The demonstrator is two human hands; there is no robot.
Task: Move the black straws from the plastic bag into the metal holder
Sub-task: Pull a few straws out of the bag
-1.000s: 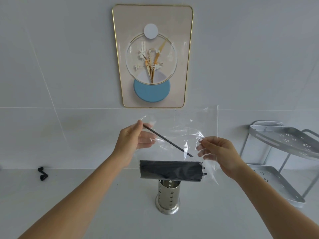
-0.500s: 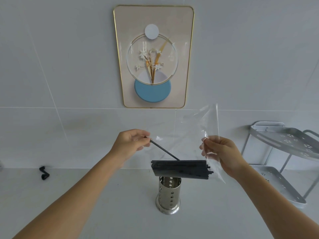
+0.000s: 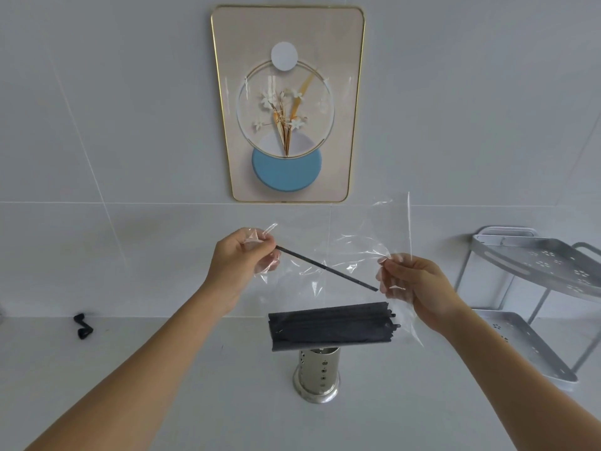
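Pale tiled wall (image 3: 97,125) behind, filling most of the view. Light grey worktop (image 3: 195,369) below, running to the wall's foot. Gold-rimmed wall picture (image 3: 344,60) hung centrally, showing a white disc, a ringed spray of flowers and a blue half-disc. Two-tier perforated metal rack (image 3: 536,265) at the far right, standing on the worktop against the wall.

Clear plastic bag (image 3: 364,249) held up in the air between both hands, mouth spread, well above the worktop. Bundle of black straws (image 3: 328,327) lying roughly level in the bag's bottom, hanging directly above the metal holder (image 3: 320,372) and hiding its rim. Holder upright on the worktop, perforated, on a flared round base, near the middle of the view; whether anything sits inside it cannot be told.

Left hand (image 3: 240,262) raised at the bag's left edge, fingers curled, pinching one end of a single black straw (image 3: 325,267) together with a fold of the plastic. Straw slanting down to the right across the bag's mouth, its lower end just beside the right hand's fingers, apart from the bundle below. Right hand (image 3: 416,284) pinching the bag's right edge between thumb and fingers.

Small twisted black object (image 3: 83,325) on the worktop at the far left, near the wall, well apart from everything else.
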